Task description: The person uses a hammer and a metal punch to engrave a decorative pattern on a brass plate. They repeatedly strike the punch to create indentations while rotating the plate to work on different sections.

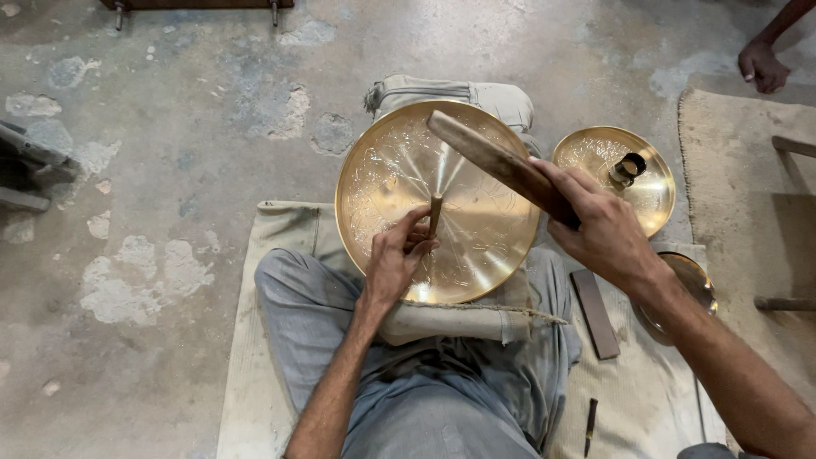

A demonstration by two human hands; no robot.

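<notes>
So the big brass plate [438,204] is what everything hangs on here. It's propped on a cloth-wrapped pad [455,323] across the person's lap, tilted up a bit toward the camera, with the far rim resting over their covered foot [476,95]. They're sitting on a pale mat [255,374] laid on the concrete floor [170,127].

The relation that matters: the left hand [395,259] is pinched tight around a small chisel-like punch [434,214], its tip set on the plate face just below centre and its long axis running nearly straight up-and-down in the view. The right hand [599,225] is clenched around the near end of a wooden mallet [501,166], whose long axis runs diagonally from lower right to upper left, so its head sits above the plate's upper part, up and a little to the right of the punch top. The stick's free end lies beyond the punch, not over it. The left hand is the one on the plate; the right is off past the rim.

Smaller stuff: a second, smaller brass plate [616,174] to the right with a little dark metal cup [629,167] on it, a third dish [693,285] half hidden under the right forearm, a dark flat bar [595,313] on the mat, and a thin dark tool [589,425] lower down.

Hard to tell: whether the mallet is touching anything, what the punch tip looks like, and the pattern on the plate, which is washed out by glare. Somebody else's hand [762,66] pokes in at top right, cut off by the edge.
</notes>
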